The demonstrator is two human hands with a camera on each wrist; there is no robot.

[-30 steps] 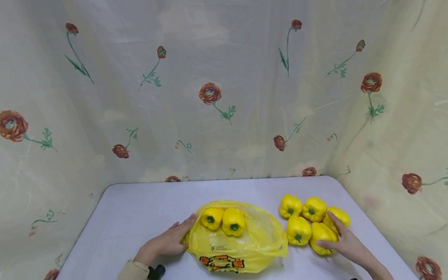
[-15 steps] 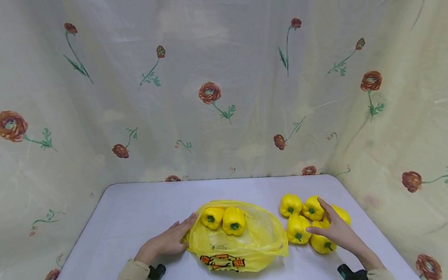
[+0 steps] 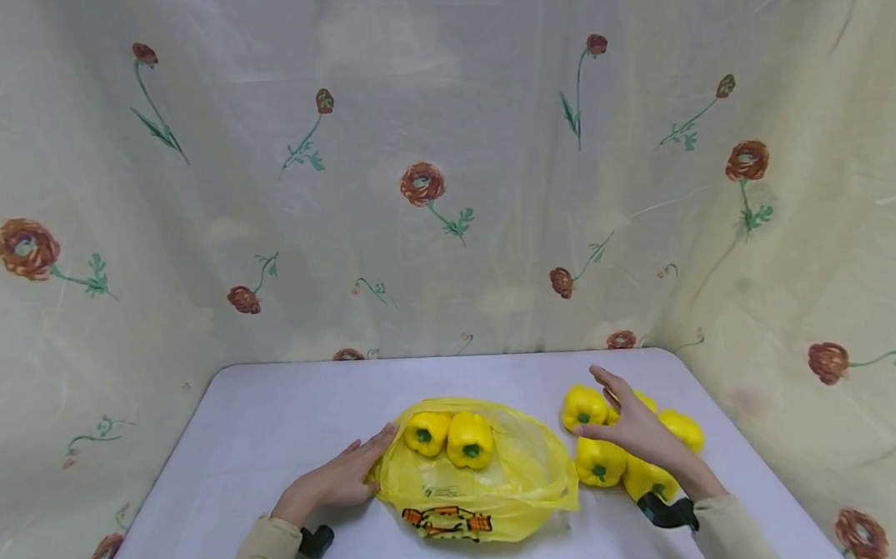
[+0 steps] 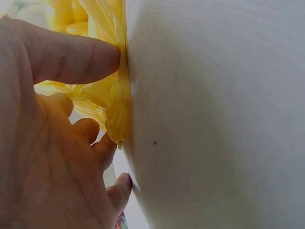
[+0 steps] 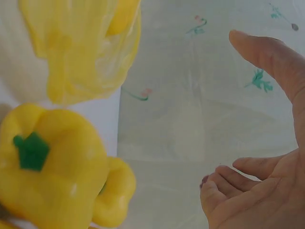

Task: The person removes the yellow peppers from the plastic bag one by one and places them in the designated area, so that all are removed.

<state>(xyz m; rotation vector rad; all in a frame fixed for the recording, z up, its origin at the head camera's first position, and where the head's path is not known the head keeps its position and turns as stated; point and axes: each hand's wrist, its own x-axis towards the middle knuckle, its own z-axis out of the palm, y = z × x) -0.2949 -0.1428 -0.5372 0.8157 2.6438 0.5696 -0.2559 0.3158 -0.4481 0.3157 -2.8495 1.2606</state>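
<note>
A yellow plastic bag (image 3: 527,468) lies open on the table with two yellow bell peppers (image 3: 470,441) inside it. At its left edge, my left hand (image 3: 340,478) holds the bag; in the left wrist view the bag's film (image 4: 118,107) runs between the thumb and the curled fingers. My right hand (image 3: 638,425) hovers over several yellow bell peppers (image 3: 600,463) grouped right of the bag, partly hiding some. Its thumb and fingers are spread with nothing between them. The right wrist view shows a large pepper (image 5: 62,167) with a green stem beside that hand.
A white table (image 3: 274,420) carries everything, with its far edge close to a flower-patterned curtain (image 3: 490,211). Similar curtains hang on the left and right. Dark wrist cameras (image 3: 664,512) are strapped at both sleeves.
My right hand has moved left and away from me, from the nearer right peppers to above the far ones, lifting clear with nothing in it. The left hand and the bag stay put.
</note>
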